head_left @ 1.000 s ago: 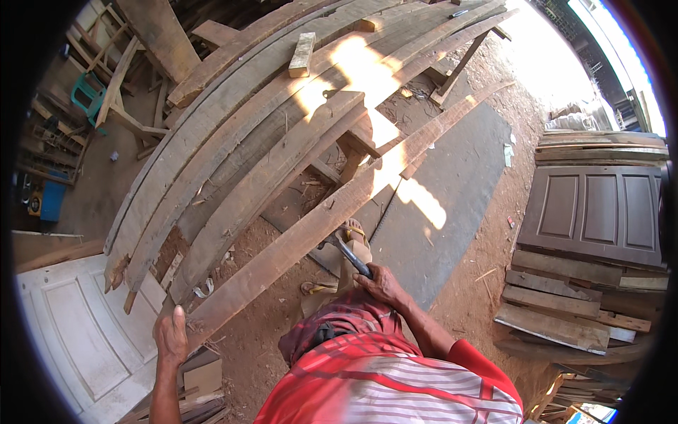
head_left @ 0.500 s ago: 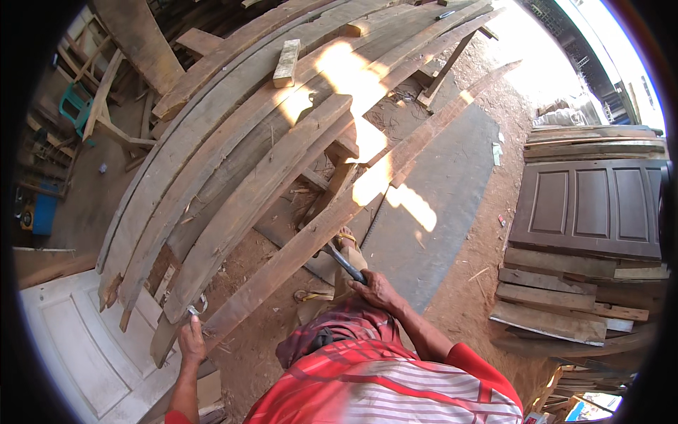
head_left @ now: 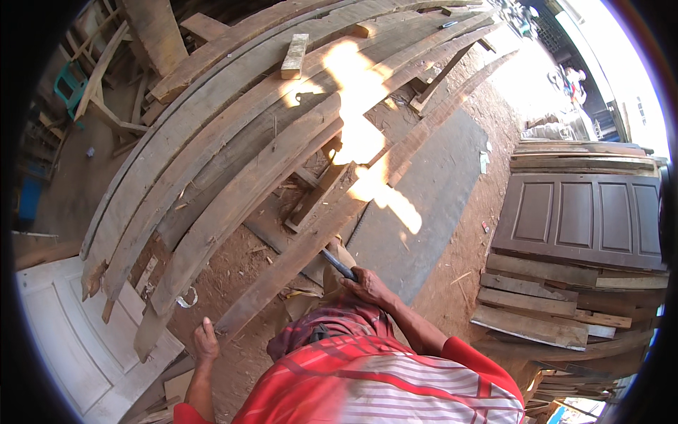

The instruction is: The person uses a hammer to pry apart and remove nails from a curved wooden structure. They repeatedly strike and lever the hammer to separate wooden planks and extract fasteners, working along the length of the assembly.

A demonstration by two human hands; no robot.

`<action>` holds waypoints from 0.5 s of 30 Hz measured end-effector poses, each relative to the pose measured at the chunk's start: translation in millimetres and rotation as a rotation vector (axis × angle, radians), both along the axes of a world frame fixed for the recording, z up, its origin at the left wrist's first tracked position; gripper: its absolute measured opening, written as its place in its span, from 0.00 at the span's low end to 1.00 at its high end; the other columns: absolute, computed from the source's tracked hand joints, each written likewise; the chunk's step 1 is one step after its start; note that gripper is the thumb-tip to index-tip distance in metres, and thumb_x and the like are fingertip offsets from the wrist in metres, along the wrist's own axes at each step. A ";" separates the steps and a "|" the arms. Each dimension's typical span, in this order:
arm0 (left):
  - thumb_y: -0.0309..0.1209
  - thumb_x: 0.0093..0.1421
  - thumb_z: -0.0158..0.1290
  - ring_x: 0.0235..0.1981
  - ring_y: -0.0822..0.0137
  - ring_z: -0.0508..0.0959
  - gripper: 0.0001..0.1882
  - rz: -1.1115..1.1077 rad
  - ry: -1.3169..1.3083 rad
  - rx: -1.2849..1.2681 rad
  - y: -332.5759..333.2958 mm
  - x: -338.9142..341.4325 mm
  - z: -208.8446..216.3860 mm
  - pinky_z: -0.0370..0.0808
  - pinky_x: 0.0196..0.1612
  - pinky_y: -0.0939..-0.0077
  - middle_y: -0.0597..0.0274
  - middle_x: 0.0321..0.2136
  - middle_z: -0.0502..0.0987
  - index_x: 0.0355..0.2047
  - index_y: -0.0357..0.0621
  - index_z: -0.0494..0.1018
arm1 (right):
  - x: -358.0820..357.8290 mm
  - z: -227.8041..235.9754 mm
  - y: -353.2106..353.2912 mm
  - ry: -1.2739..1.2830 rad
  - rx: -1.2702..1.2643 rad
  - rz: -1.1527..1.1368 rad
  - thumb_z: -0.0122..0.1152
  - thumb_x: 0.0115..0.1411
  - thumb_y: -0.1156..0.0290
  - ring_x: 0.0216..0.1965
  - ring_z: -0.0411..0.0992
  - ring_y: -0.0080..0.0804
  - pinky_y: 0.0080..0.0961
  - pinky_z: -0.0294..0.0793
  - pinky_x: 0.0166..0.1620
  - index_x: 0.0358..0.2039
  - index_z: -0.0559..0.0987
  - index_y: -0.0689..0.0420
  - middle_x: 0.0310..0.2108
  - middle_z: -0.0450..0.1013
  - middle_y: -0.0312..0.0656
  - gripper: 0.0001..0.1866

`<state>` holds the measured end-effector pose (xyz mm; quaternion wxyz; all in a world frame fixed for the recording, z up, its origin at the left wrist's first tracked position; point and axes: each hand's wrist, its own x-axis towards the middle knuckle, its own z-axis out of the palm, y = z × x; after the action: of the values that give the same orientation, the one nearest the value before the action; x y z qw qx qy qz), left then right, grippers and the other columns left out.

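A long brown wooden plank [head_left: 282, 272] slants from my lower left toward the far right, its near end beside my left hand [head_left: 205, 340]. That hand is closed at the plank's end, thumb up; the fingers are mostly hidden. My right hand [head_left: 368, 287] is wrapped round a dark, rod-like tool handle [head_left: 339, 264], whose far end passes out of sight at the plank's edge. Left of the plank, several long weathered boards [head_left: 233, 201] lie side by side on wooden supports [head_left: 318, 198]. A pale curled strip [head_left: 187, 297] hangs near the closest board's end.
A short wood block [head_left: 294, 56] rests on the boards. A white panelled door [head_left: 78, 339] lies at the lower left. On the right, a brown panelled door [head_left: 583, 219] lies among stacked planks [head_left: 533, 325]. A dark sheet [head_left: 424, 219] covers ground beyond the plank.
The plank's near end and my left hand have shifted slightly right together, away from the pale strip. My right hand still holds the tool handle. The whole view has also shifted a little.
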<state>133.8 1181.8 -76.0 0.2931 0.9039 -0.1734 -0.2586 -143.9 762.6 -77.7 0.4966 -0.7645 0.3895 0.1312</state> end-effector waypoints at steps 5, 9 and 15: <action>0.48 0.74 0.37 0.29 0.32 0.75 0.33 0.027 -0.066 0.050 7.0 -13.1 -17.1 0.66 0.32 0.45 0.31 0.24 0.74 0.26 0.28 0.73 | 7.6 -0.7 -1.3 0.013 -0.006 0.083 0.60 0.63 0.48 0.36 0.78 0.57 0.47 0.73 0.41 0.36 0.78 0.65 0.31 0.77 0.61 0.26; 0.49 0.73 0.37 0.30 0.31 0.75 0.33 0.038 -0.089 0.081 7.8 -13.8 -32.0 0.67 0.34 0.45 0.31 0.25 0.75 0.27 0.29 0.74 | 2.0 -3.9 -2.6 -0.022 -0.008 0.086 0.60 0.63 0.48 0.37 0.78 0.58 0.48 0.74 0.41 0.37 0.79 0.65 0.32 0.77 0.62 0.26; 0.48 0.73 0.36 0.31 0.31 0.76 0.33 0.057 -0.100 0.024 3.9 -23.5 -45.1 0.68 0.35 0.45 0.31 0.26 0.75 0.28 0.28 0.75 | -14.5 -7.8 -9.0 -0.003 -0.035 0.103 0.60 0.63 0.47 0.34 0.76 0.54 0.46 0.72 0.40 0.34 0.77 0.65 0.31 0.75 0.59 0.28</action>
<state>110.3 1185.6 -121.1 0.2804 0.9238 -0.1586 -0.2068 -158.5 753.7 -85.5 0.4765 -0.7922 0.3512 0.1484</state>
